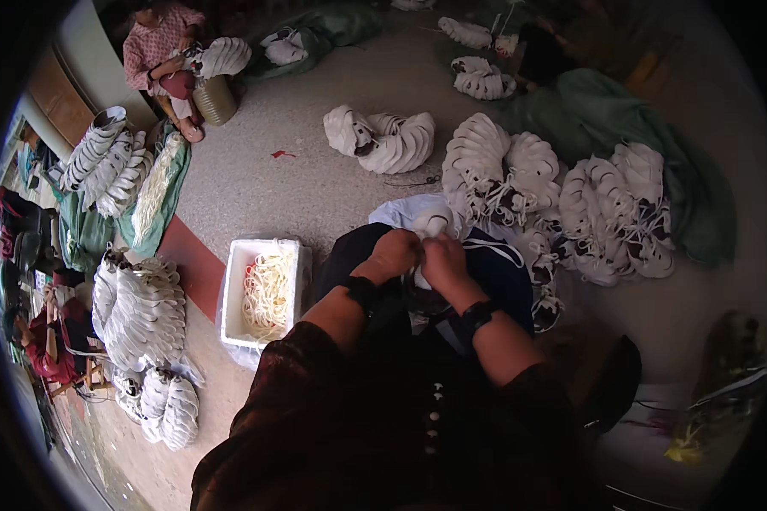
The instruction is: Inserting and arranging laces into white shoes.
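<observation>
A white shoe upper (435, 222) lies in my lap on a pale cloth and dark fabric. My left hand (398, 254) is closed on its left side. Close beside it, my right hand (443, 260) is closed at the other side of the same upper. The backs of both hands hide most of the fingertips. A white shoelace (496, 247) trails rightward from beside my right hand. To the left of my knees stands a white foam box (296, 294) lined with clear plastic, with a tangle of cream laces (266, 294) in it.
Bundles of nested white shoe uppers lie ahead (400, 145), to the right (609, 213) and at left (141, 311). A green cloth (639, 128) spreads behind the right bundles. One person (158, 51) sits at far left with uppers; another (55, 341) sits at the left edge.
</observation>
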A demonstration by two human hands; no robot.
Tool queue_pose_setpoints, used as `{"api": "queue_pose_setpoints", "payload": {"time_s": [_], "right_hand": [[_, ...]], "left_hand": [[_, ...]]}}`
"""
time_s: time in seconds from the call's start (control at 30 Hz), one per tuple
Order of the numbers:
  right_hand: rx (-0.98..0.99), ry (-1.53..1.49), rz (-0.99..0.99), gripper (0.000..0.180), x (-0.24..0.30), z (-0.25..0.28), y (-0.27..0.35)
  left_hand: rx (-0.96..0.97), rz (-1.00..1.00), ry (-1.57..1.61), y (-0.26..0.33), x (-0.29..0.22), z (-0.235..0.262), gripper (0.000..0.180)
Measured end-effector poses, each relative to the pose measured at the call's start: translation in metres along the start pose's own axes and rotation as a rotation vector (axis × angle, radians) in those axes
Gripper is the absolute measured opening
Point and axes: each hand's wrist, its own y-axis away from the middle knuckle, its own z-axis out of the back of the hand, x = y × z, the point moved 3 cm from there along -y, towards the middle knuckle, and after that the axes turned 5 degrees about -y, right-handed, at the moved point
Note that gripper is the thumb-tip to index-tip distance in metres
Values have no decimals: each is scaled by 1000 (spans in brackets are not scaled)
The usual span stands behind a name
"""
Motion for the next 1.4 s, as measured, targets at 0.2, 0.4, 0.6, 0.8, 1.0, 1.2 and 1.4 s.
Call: {"api": "queue_pose_setpoints", "payload": {"time_s": [0.2,0.4,0.6,0.8,1.0,1.2,1.4], "right_hand": [[-85,115,78,10,13,-15,5],[-28,24,119,6,1,18,-3],[-347,-1276,-468,15,-110,92,19],[-201,-2112,-240,13,-62,80,26],[-312,-2101,-336,11,-68,64,26],[-698,-1770,-516,19,-172,128,103],[-1143,-1289,-840,21,-277,217,231]], "left_hand": [[-77,-10,43,4,6,2,19],[-89,37,141,1,12,-1,14],[-90,92,164,2,-12,3,9],[-183,-310,-332,12,-70,0,13],[-147,-350,-671,0,-65,-17,9],[-42,-30,-827,37,-15,56,11],[221,717,-893,158,135,169,19]]}}
